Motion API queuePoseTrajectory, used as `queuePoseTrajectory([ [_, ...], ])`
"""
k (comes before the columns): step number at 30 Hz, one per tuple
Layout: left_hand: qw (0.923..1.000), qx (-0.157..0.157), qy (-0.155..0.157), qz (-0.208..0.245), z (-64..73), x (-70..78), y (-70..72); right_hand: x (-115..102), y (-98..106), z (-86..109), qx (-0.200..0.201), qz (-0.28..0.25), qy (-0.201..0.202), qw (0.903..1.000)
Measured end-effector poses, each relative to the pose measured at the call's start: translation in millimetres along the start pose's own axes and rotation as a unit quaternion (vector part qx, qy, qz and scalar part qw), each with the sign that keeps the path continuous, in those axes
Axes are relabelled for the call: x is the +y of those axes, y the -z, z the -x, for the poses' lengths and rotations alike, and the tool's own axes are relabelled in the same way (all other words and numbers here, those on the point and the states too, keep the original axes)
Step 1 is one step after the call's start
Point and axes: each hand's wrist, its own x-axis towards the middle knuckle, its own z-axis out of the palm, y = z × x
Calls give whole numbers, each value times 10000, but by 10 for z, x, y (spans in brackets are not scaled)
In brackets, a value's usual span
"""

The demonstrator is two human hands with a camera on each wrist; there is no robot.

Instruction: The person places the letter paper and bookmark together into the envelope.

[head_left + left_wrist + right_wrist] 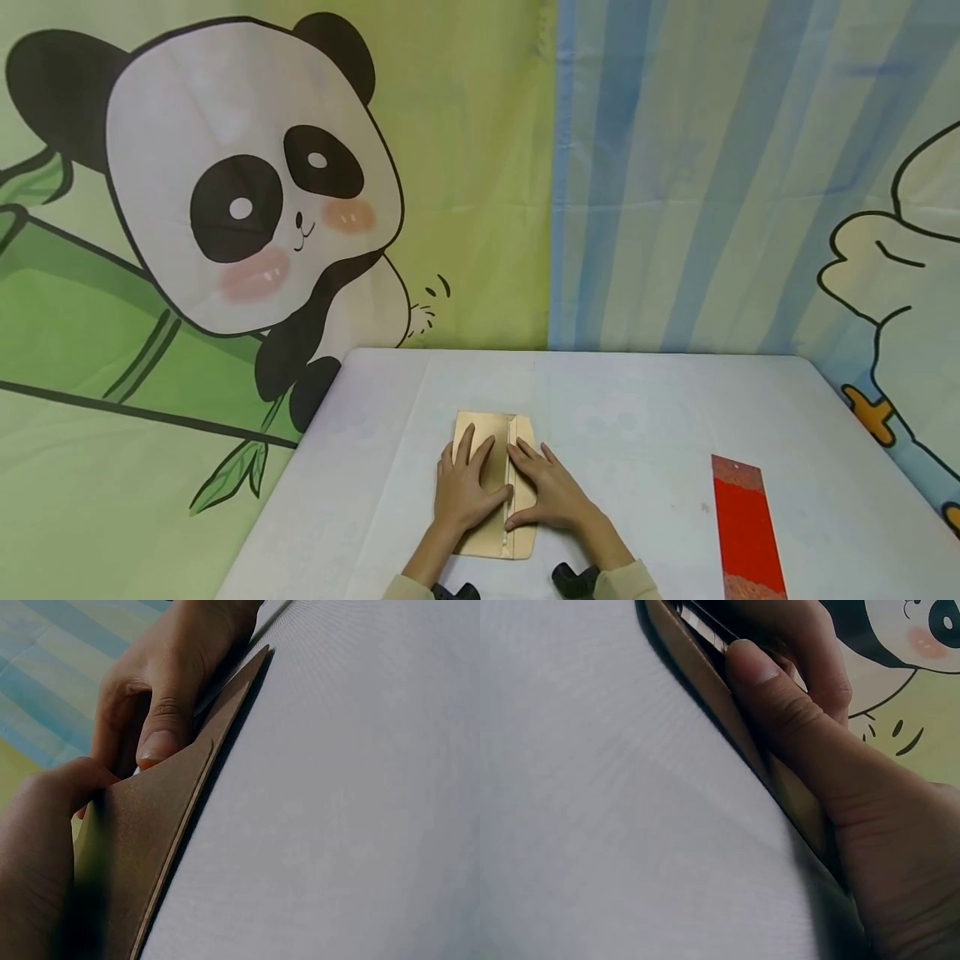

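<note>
A tan folded card sleeve, like an envelope (480, 544), lies on the white table with a narrow fold running lengthwise right of its middle. My left hand (459, 490) rests on the wider left panel, fingers spread and thumb reaching to the fold. On the narrower right side my right hand (558, 493) presses with straight fingers, its thumb close to the fold. The left wrist view shows the sleeve's edge (169, 802) lying along the tabletop, with the right thumb (161, 746) at its rim. In the right wrist view, the right thumb (780, 701) lies along the fold.
A red strip (747, 529) with patterned ends lies on the table (637, 417) to the right. Black wrist mounts (573, 580) show at the front edge. Behind the table hangs a cloth with a panda (247, 183) and blue stripes.
</note>
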Motion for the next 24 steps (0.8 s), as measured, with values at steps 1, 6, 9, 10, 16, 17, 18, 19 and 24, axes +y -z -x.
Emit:
queuePoseTrajectory([
  [1, 10000, 3, 4, 7, 4, -1, -2, -1, -3, 2, -24, -20, -24, 10000],
  [6, 10000, 62, 15, 36, 5, -2, -4, -2, -16, -7, -132, 5, -69, 9999],
  [9, 10000, 41, 9, 51, 1, 3, -6, 0, -18, -13, -147, 12, -70, 9999],
  [10, 10000, 23, 6, 43, 0, 6, -8, 2, -18, -14, -141, 7, -71, 9999],
  [16, 10000, 12, -3, 18, -3, 14, -9, 14, -27, -23, -70, 58, -23, 10000],
  [17, 10000, 22, -12, 16, -5, 12, -9, 18, -30, -25, -31, 92, 12, 10000],
  [18, 10000, 25, -15, 20, -8, 10, -10, 21, -30, -27, 1, 113, 35, 9999],
  [19, 10000, 29, -13, 23, -7, 9, -7, 19, -28, -29, 38, 127, 70, 9999],
  [24, 10000, 56, -10, 81, -2, 9, 8, 12, -25, -23, 108, 116, 87, 9998],
])
